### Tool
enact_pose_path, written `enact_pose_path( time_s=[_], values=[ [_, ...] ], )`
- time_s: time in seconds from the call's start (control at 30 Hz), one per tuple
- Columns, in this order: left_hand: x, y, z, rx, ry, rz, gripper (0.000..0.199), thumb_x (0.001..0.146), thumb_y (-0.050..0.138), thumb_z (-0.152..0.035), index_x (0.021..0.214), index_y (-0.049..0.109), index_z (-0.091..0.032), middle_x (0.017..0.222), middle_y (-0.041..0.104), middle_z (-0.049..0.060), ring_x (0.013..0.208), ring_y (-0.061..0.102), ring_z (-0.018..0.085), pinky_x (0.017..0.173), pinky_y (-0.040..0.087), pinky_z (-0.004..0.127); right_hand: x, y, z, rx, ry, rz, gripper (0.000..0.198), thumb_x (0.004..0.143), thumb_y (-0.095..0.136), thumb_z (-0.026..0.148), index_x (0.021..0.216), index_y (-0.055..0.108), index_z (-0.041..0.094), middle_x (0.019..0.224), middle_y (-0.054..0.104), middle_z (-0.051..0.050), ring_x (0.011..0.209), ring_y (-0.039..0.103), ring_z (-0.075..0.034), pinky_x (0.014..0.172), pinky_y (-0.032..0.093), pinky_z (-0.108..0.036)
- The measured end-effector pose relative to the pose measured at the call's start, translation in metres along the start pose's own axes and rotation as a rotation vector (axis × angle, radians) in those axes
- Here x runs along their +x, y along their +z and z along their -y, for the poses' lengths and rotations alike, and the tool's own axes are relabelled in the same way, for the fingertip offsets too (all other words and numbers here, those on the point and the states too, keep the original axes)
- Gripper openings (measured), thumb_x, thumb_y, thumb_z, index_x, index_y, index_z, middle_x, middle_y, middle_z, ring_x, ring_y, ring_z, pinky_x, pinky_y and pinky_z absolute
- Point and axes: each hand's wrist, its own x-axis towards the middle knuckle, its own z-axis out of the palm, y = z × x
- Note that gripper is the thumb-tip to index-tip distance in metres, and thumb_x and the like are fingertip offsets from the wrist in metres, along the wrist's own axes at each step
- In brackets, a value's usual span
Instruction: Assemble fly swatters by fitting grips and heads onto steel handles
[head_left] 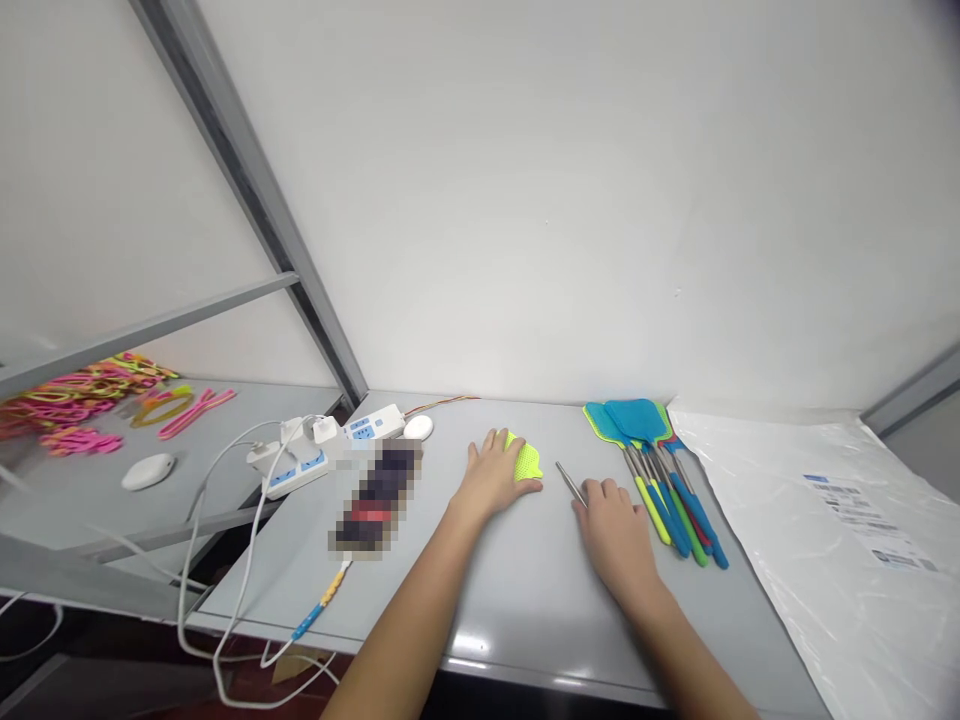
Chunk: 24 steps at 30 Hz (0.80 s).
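A bright yellow-green perforated fly swatter head lies on the grey tabletop, partly covered by my left hand. That hand is palm down with its fingers spread, the thumb and forefinger on either side of the visible part of the head. To the right, my right hand is closed around a thin metal rod. The rod's tip points up and left toward the yellow head, with a gap between them. Its other end is hidden in my fist. Beside my right hand lies a pile of fly swatters with blue, green and yellow handles.
White plastic packaging with a printed label covers the table's right side. On the left are a pixelated phone-like object, power strips, loose white cables and a round white disc. Pink and yellow bands lie beyond the metal frame.
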Motion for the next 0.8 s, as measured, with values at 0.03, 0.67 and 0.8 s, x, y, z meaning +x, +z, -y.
enact_pose_path(
  time_s=[0.03, 0.67, 0.8],
  values=[
    [0.001, 0.002, 0.002, -0.007, 0.008, 0.014, 0.055, 0.072, 0.062, -0.054, 0.119, 0.052, -0.026, 0.143, 0.034, 0.015, 0.135, 0.019, 0.039, 0.103, 0.007, 0.064, 0.003, 0.002, -0.001, 0.006, -0.003, 0.002, 0.014, 0.092, 0.043, 0.028, 0.092, 0.054, 0.019, 0.089, 0.056, -0.008, 0.085, 0.052, -0.024, 0.068, 0.031, -0.034],
    [-0.002, 0.002, 0.020, -0.085, 0.026, -0.079, 0.050, 0.071, 0.064, -0.031, 0.120, 0.054, -0.024, 0.147, 0.030, 0.011, 0.127, 0.036, 0.032, 0.103, 0.024, 0.045, 0.006, 0.006, -0.001, 0.215, -0.241, 0.024, 0.015, 0.093, 0.041, 0.024, 0.086, 0.054, 0.021, 0.083, 0.057, -0.003, 0.078, 0.050, -0.019, 0.069, 0.031, -0.030],
    [-0.001, 0.003, 0.022, -0.113, 0.010, -0.084, 0.052, 0.069, 0.066, -0.032, 0.120, 0.054, -0.024, 0.148, 0.028, 0.011, 0.125, 0.038, 0.033, 0.102, 0.025, 0.046, 0.006, 0.004, -0.001, 0.205, -0.259, 0.027, 0.015, 0.093, 0.041, 0.024, 0.089, 0.055, 0.021, 0.084, 0.058, -0.003, 0.079, 0.051, -0.019, 0.070, 0.031, -0.031]
  ],
)
